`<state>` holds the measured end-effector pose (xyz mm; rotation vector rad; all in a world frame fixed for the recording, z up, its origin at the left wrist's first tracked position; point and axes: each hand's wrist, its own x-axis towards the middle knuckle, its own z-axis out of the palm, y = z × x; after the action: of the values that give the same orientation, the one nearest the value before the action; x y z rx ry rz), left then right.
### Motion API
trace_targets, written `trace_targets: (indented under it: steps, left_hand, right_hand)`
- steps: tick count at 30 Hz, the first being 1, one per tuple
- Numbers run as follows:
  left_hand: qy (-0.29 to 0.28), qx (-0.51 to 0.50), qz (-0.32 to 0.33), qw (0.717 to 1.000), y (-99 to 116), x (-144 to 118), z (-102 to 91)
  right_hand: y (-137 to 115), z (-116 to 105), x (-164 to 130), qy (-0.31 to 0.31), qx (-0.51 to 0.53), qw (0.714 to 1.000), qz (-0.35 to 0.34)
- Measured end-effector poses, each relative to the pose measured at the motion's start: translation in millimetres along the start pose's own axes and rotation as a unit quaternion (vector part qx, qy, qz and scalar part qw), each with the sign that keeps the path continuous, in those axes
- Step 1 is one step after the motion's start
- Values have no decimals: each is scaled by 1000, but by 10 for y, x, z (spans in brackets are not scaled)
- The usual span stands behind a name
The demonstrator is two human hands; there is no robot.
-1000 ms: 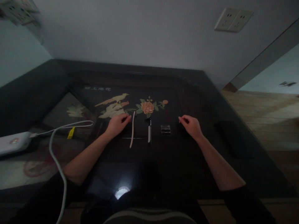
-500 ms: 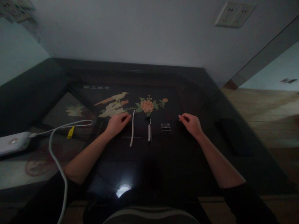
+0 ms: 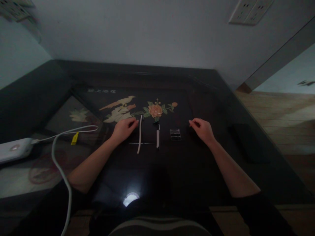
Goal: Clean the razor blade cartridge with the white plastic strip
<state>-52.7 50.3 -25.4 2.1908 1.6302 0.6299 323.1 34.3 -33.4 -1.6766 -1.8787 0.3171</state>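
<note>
While both hands rest on the dark bench [image 3: 221, 108], almost nothing differs from the two earlier pictures: the whole scene sits a little higher in the frame, so the head has tipped slightly, not the hands. Left hand [image 3: 123, 129] lies just left of centre, fingers loosely curled, fingertips touching or just short of the top end of a white strip [image 3: 139, 134]; cannot tell if there is contact. It grips nothing. Right hand [image 3: 203, 129] lies right of centre, loosely closed with thumb and forefinger pinched together; dim light, cannot tell if something tiny is between them, looks empty.

Between the hands, from left to right: the white strip lying lengthwise, a thin dark line [image 3: 140, 143] crossing under its lower part, a small tool with a pale handle and dark tip [image 3: 157, 137] parallel to the strip, and a small clear box [image 3: 175, 134] with compartments. All three keep the same spots relative to each other and to the hands as before. The flower picture [image 3: 155, 110] and bird picture [image 3: 118, 105] under the glass sit just above them.

Lower left: a white cable [image 3: 59, 164] loops from a white charger block [image 3: 14, 149] at the left edge, yellow tag [image 3: 73, 138] on it. Upper right: wall sockets [image 3: 251, 11]. Bottom centre: a bright light reflection [image 3: 130, 198] on the glass.

Judgement: a pause, hands parked, nothing picked up yet, items laid out untouched.
</note>
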Motion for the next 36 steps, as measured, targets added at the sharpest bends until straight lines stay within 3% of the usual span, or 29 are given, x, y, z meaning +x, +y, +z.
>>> trace_targets:
  steps: [36]
  left_hand:
    - [0,2,0,1000,6,-4,-3]
  right_hand:
    - [-7,5,0,-4,-10,1000,0]
